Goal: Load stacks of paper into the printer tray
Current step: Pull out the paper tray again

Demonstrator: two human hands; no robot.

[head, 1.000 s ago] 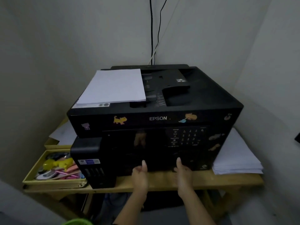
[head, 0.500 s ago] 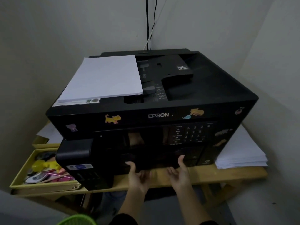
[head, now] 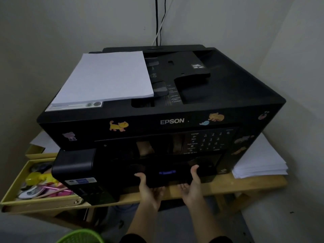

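Where a black Epson printer (head: 175, 106) fills most of a wooden desk (head: 245, 184) set in a room corner, two bare hands reach up to the low front of the machine. The left hand (head: 149, 191) is palm-up, thumb raised against the left side of the dark tray front (head: 168, 176) and fingers curled underneath it, gripping. The right hand (head: 191, 188) mirrors it on the right side, thumb up along the tray's face, fingers hooked below the edge. The tray front sits at the printer's bottom middle, just above the desk's front edge, with a small blue label on it.

A stack of white paper (head: 107, 78) lies flat on the left half of the printer's top, near its left edge. A second, looser pile of white paper (head: 259, 158) rests on the desk's right end, touching the printer's right side. Cartoon animal stickers dot the printer's front band. At the desk's left end, an open yellow tray (head: 12, 195) holds a jumble of colourful small items. Two cables (head: 159, 20) run up the wall behind the printer. A green basket (head: 80, 236) shows at the bottom edge.
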